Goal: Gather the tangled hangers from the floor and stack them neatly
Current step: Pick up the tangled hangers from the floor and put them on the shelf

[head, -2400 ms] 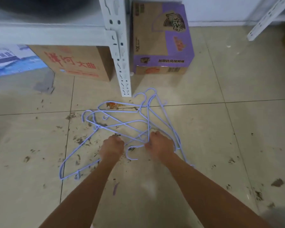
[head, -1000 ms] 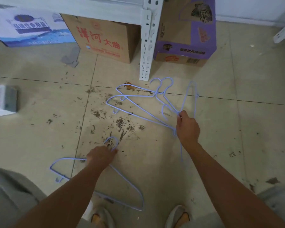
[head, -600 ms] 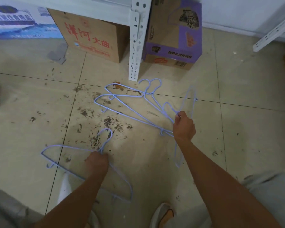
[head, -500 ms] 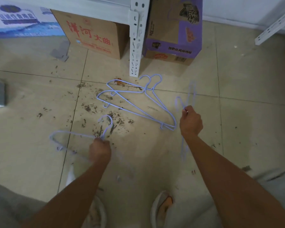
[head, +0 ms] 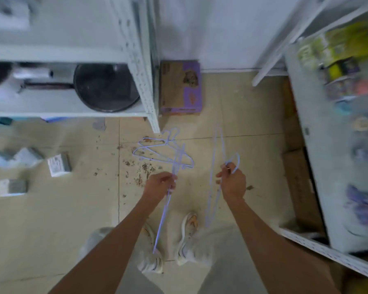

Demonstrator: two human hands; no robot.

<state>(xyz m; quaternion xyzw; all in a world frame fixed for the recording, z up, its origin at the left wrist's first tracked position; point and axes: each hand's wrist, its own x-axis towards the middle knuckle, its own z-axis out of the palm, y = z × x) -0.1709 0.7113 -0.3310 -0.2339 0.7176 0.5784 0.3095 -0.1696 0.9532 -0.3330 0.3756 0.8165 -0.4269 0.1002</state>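
Note:
My left hand (head: pixel 160 184) grips a thin lilac wire hanger (head: pixel 165 211), seen edge-on and lifted off the floor. My right hand (head: pixel 232 180) holds a second lilac hanger (head: pixel 218 149) by its neck, its hook curling above my fingers and its body running up and down, slightly blurred. Two more lilac hangers (head: pixel 157 152) lie overlapped on the dirty tiled floor just beyond my left hand, near the foot of the shelf post. The two held hangers hang apart, about a hand's width between them.
A grey metal shelf (head: pixel 72 111) with a black pan (head: pixel 106 88) stands at the left, its post (head: pixel 153 115) beside a purple cardboard box (head: pixel 181 88). Another stocked shelf (head: pixel 336 145) runs along the right. Small boxes (head: pixel 58 165) lie on the floor at left. My shoes (head: pixel 189 234) are below.
I have stood up, so the view is higher. Both hands have lifted their hangers off the floor and drawn closer together. Two hangers stay on the floor.

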